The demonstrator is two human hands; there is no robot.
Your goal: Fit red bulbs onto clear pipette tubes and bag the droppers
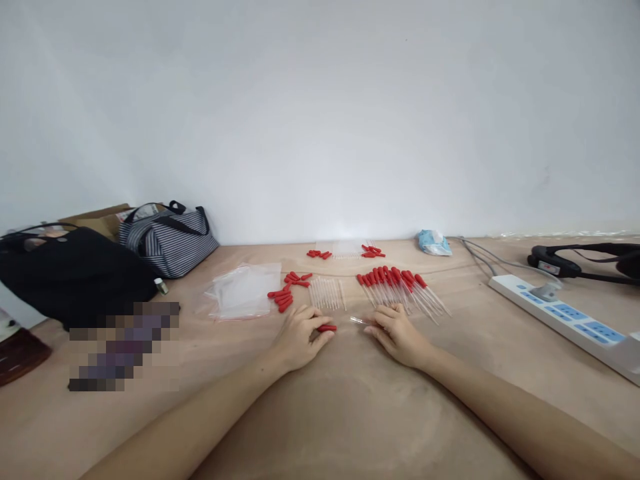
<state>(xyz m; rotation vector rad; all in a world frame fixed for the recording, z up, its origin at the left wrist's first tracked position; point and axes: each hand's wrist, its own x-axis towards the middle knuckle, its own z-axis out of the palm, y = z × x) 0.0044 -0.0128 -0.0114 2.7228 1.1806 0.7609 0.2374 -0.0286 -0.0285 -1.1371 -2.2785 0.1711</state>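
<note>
1. Near the center of the frame, the left hand [305, 339] gripped a red bulb [327, 328] between thumb and fingers, its free end pointing right.
2. Just right of center, the right hand [399, 335] was closed on a clear tube [358, 321], whose end stuck out leftward toward the bulb; the two pieces were apart.
3. Above the left hand lay a row of clear tubes [327, 294], side by side, with loose red bulbs [281, 300] to their left.
4. Above the right hand, red-capped droppers [395, 280] lay fanned out, caps toward the top of the frame.
5. Farther up, near the wall [320, 120], more red bulbs [373, 251] lay on both sides of a clear bundle.
6. Left of center, flat plastic bags [245, 291] lay overlapping on the table [330, 413].
7. A striped bag [177, 243] and a black bag [75, 277] sat at the left; a power strip [565, 317] ran along the right side.
</note>
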